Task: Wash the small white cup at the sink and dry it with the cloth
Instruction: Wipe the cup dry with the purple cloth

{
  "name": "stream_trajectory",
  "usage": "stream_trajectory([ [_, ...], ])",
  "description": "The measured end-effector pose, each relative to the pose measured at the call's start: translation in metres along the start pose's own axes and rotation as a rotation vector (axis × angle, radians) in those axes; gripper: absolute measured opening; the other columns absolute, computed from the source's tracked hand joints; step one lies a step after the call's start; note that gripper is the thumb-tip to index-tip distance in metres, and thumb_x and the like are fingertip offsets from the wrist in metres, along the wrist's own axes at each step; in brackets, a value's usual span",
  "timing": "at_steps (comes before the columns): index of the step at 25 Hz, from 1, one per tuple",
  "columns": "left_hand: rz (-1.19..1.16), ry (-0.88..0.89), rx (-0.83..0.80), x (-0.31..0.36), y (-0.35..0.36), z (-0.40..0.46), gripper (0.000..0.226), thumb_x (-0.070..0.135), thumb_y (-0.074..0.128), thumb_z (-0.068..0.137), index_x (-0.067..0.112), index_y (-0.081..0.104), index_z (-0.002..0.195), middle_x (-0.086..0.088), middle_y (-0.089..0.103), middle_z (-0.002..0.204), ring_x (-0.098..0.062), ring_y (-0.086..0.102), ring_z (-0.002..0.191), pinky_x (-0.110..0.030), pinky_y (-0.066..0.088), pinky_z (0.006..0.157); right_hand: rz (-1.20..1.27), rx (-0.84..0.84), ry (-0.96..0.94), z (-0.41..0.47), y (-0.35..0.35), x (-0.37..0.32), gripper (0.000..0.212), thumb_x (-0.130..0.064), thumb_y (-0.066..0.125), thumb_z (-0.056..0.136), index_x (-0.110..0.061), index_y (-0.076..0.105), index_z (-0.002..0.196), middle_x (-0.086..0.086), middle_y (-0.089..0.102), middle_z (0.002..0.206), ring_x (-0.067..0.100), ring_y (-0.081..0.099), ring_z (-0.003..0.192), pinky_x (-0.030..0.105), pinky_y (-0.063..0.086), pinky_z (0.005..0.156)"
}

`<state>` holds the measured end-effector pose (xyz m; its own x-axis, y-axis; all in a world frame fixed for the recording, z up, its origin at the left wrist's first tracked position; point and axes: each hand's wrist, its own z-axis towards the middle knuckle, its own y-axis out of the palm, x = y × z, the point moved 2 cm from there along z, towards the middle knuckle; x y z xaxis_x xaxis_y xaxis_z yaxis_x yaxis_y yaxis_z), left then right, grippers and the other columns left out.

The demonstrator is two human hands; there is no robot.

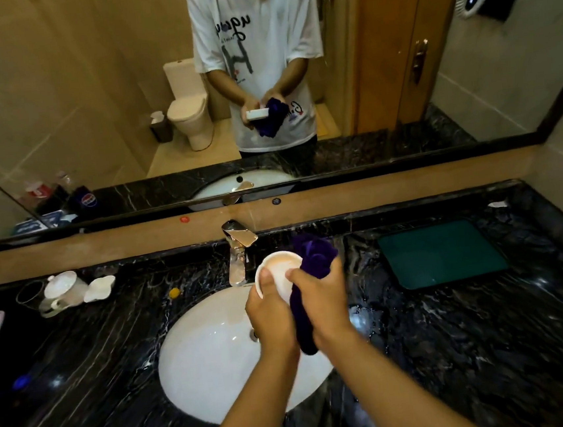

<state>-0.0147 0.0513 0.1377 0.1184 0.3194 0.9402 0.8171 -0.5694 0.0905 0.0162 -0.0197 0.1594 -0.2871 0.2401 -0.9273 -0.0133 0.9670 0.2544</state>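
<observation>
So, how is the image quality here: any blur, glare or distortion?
Head view: warm, dim light; wide-angle bending curves the counter edges; glare spots on the sink and faucet; slight blur on the left hand, right hand and cup.

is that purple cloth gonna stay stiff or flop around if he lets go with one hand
Probably floppy: the cloth droops in a loose fold below the right hand and bunches above it beside the cup. It looks soft and thick, so likely grippy rather than slippery. Released, it would likely fall into the sink.
</observation>
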Motion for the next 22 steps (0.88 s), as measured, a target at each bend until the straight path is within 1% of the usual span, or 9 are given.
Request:
stream_trajectory([
  [1, -0.046, 0.005, 0.084, -0.006, 0.003, -0.002, 0.028, 0.042, 0.049, 0.103, 0.028, 0.067, 0.087, -0.003, 0.073, 0.088, -0.024, 0.071, 0.085, -0.042, 0.059, 0.077, 0.039, 0.065, -0.018, -0.005, 0.003, 0.007, 0.046, 0.001, 0.070, 0.076, -0.026, 0.057, 0.110, 0.000, 0.068, 0.094, 0.013, 0.068, 0.079, 0.028, 0.059, 0.066],
  [3, 0.093, 0.032, 0.010, -0.016, -0.001, 0.005, 0.039, 0.055, 0.048, 0.099, 0.026, 0.069, 0.082, -0.003, 0.074, 0.083, -0.025, 0.072, 0.081, -0.046, 0.059, 0.080, -0.004, 0.089, -0.058, -0.002, -0.003, 0.007, 0.043, 0.000, 0.072, 0.077, -0.027, 0.057, 0.106, -0.002, 0.067, 0.093, 0.013, 0.066, 0.078, 0.022, 0.057, 0.064],
  [5, 0.496, 0.096, -0.231, -0.012, -0.011, 0.016, 0.050, 0.063, 0.047, 0.093, 0.022, 0.071, 0.077, -0.003, 0.072, 0.070, -0.021, 0.066, 0.064, -0.038, 0.054, 0.067, -0.213, -0.033, -0.070, 0.014, -0.018, -0.004, 0.043, -0.006, 0.077, 0.077, -0.030, 0.057, 0.106, -0.004, 0.067, 0.096, 0.014, 0.067, 0.085, 0.024, 0.058, 0.070],
  [7, 0.763, 0.213, -0.380, -0.004, -0.017, 0.029, 0.045, 0.052, 0.052, 0.098, 0.016, 0.072, 0.080, -0.004, 0.070, 0.069, -0.018, 0.062, 0.059, -0.032, 0.047, 0.056, -0.384, -0.247, -0.058, 0.027, -0.027, -0.014, 0.046, -0.014, 0.082, 0.076, -0.028, 0.059, 0.114, -0.008, 0.067, 0.101, 0.012, 0.067, 0.092, 0.024, 0.058, 0.075],
  [10, 0.504, 0.155, -0.345, 0.009, -0.014, 0.027, 0.035, 0.042, 0.050, 0.102, 0.020, 0.074, 0.089, 0.002, 0.070, 0.069, -0.012, 0.060, 0.056, -0.027, 0.042, 0.050, -0.249, -0.257, -0.032, 0.027, -0.018, -0.015, 0.041, -0.018, 0.083, 0.077, -0.024, 0.062, 0.111, -0.005, 0.072, 0.099, 0.014, 0.071, 0.089, 0.026, 0.059, 0.073],
  [13, 0.027, -0.038, 0.009, 0.000, 0.003, 0.012, 0.031, 0.042, 0.051, 0.102, 0.019, 0.070, 0.094, -0.002, 0.073, 0.080, -0.019, 0.069, 0.072, -0.034, 0.056, 0.065, -0.070, -0.020, -0.063, 0.012, 0.006, 0.003, 0.040, -0.009, 0.078, 0.076, -0.023, 0.057, 0.107, 0.001, 0.069, 0.096, 0.015, 0.068, 0.081, 0.032, 0.060, 0.071],
  [15, -0.006, -0.078, 0.064, -0.006, 0.002, 0.006, 0.035, 0.044, 0.048, 0.103, 0.016, 0.068, 0.094, -0.006, 0.073, 0.082, -0.022, 0.071, 0.075, -0.035, 0.058, 0.068, -0.079, 0.053, -0.112, 0.007, 0.007, 0.013, 0.045, -0.008, 0.076, 0.075, -0.026, 0.054, 0.109, -0.001, 0.067, 0.098, 0.013, 0.068, 0.083, 0.032, 0.061, 0.072],
  [19, 0.725, 0.190, -0.349, 0.003, -0.022, 0.033, 0.058, 0.066, 0.045, 0.095, 0.016, 0.072, 0.084, -0.006, 0.072, 0.071, -0.021, 0.065, 0.061, -0.038, 0.052, 0.058, -0.373, -0.201, -0.123, 0.030, -0.013, -0.010, 0.044, -0.012, 0.080, 0.079, -0.028, 0.059, 0.115, -0.006, 0.068, 0.103, 0.012, 0.067, 0.095, 0.024, 0.057, 0.074],
  [22, 0.833, 0.360, -0.437, 0.017, -0.031, 0.047, 0.053, 0.061, 0.042, 0.099, 0.018, 0.074, 0.093, -0.003, 0.072, 0.078, -0.018, 0.067, 0.071, -0.037, 0.052, 0.061, -0.451, -0.415, -0.165, 0.031, -0.016, -0.029, 0.047, -0.015, 0.081, 0.080, -0.030, 0.058, 0.118, -0.014, 0.068, 0.107, -0.003, 0.066, 0.095, 0.010, 0.052, 0.072],
])
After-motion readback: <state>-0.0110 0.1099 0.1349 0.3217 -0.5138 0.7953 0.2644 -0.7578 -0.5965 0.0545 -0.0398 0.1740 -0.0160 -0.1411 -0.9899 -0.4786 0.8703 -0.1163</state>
